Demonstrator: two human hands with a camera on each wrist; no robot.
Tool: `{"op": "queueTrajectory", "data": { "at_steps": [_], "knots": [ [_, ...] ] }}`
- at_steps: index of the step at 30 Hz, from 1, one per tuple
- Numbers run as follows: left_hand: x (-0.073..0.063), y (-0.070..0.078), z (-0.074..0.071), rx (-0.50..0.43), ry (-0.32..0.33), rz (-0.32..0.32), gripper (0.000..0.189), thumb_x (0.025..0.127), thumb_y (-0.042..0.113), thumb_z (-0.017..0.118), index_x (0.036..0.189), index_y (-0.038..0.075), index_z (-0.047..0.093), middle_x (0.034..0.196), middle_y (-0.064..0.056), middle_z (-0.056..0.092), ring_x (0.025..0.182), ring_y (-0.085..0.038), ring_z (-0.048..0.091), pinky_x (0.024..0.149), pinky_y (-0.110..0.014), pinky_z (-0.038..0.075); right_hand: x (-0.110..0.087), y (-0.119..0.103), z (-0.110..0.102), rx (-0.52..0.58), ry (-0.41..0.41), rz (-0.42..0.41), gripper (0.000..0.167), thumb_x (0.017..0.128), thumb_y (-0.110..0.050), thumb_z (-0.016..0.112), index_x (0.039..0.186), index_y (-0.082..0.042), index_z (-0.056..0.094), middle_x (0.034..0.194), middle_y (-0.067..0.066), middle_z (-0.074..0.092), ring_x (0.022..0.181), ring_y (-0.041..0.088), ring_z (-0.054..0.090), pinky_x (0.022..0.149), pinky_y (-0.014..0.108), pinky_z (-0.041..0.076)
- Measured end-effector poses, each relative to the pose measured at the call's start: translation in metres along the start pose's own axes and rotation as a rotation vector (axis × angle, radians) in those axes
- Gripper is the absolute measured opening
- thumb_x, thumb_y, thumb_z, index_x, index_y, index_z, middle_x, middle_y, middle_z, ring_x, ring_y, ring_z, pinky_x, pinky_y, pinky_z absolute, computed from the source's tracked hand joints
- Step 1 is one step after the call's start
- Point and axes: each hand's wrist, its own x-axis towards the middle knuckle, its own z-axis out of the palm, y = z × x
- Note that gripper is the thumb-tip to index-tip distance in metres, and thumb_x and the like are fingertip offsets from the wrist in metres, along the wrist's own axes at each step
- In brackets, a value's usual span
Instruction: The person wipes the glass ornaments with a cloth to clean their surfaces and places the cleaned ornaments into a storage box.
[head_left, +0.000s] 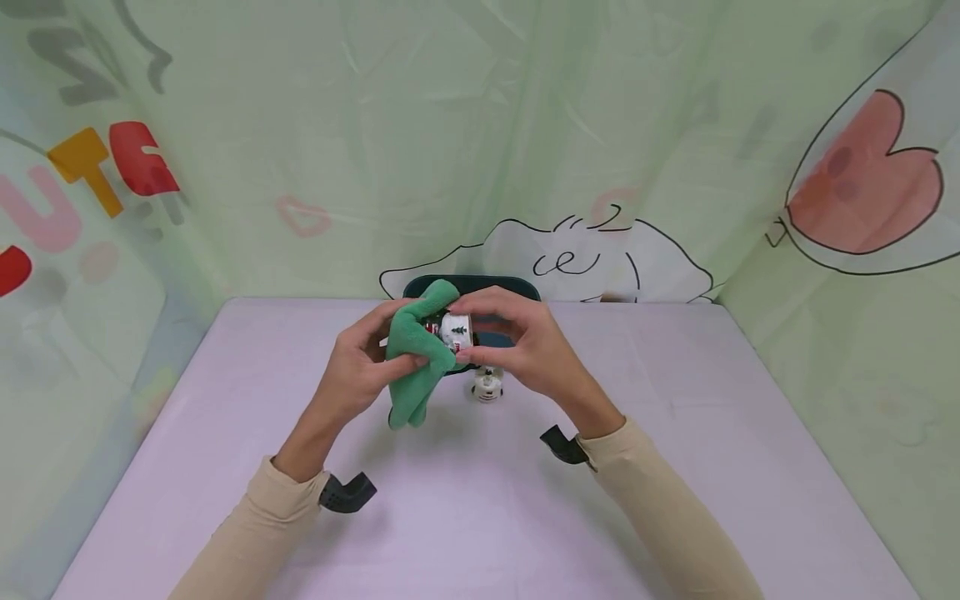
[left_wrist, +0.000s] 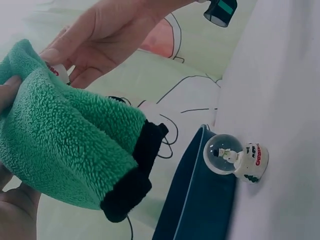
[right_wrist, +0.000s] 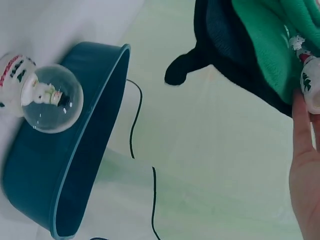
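Grip: right hand (head_left: 519, 332) pinching one snow globe (head_left: 457, 331) at its base end, long axis crosswise between the hands, figure end pointing leftward into a green cloth (head_left: 411, 340) held by the left hand (head_left: 358, 360), teal tub (right_wrist: 47, 160) beyond.

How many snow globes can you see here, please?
2: the held globe in the right hand, partly covered by the green cloth, and the standing globe on the table beside the teal bin. Others may be hidden inside.
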Motion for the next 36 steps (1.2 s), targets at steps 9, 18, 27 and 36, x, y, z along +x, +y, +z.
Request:
{"op": "queueTrajectory", "data": {
  "at_steps": [9, 18, 27, 36],
  "knots": [
    [-0.001, 0.001, -0.002, -0.059, -0.004, -0.076, 0.060, 0.087, -0.005, 0.075, 0.143, 0.004, 0.055, 0.124, -0.007, 0.065, 0.109, -0.019, 0.064, 0.086, -0.030, 0.057, 0.002, 0.007, 0.000, -0.195, -0.042, -0.293, 0.047, 0.074, 0.009, 0.086, 0.117, -0.003, 0.073, 0.125, 0.012, 0.068, 0.120, 0.026, 0.063, 0.100, 0.037, 0.053],
    [-0.001, -0.001, -0.006, -0.081, -0.014, -0.141, 0.057, 0.089, 0.000, 0.075, 0.142, 0.004, 0.055, 0.126, -0.007, 0.065, 0.113, -0.023, 0.062, 0.092, -0.031, 0.055, 0.005, 0.012, -0.003, -0.189, -0.090, -0.408, 0.042, 0.075, 0.012, 0.082, 0.114, -0.001, 0.075, 0.125, 0.015, 0.069, 0.119, 0.028, 0.064, 0.098, 0.039, 0.055],
    [-0.001, 0.000, -0.006, -0.111, 0.000, -0.182, 0.058, 0.092, 0.002, 0.071, 0.146, 0.008, 0.052, 0.128, -0.008, 0.065, 0.113, -0.023, 0.063, 0.090, -0.028, 0.055, 0.006, 0.011, -0.007, -0.240, -0.107, -0.378, 0.049, 0.077, 0.010, 0.082, 0.123, 0.000, 0.071, 0.134, 0.016, 0.066, 0.126, 0.028, 0.061, 0.099, 0.037, 0.054],
    [0.000, -0.001, -0.004, -0.116, 0.008, -0.180, 0.055, 0.092, 0.003, 0.073, 0.143, 0.002, 0.053, 0.125, -0.009, 0.063, 0.115, -0.020, 0.061, 0.095, -0.025, 0.053, 0.003, 0.013, -0.006, -0.288, -0.043, -0.344, 0.054, 0.075, 0.007, 0.086, 0.126, 0.001, 0.069, 0.133, 0.015, 0.065, 0.126, 0.028, 0.061, 0.100, 0.035, 0.054]
  ]
}}
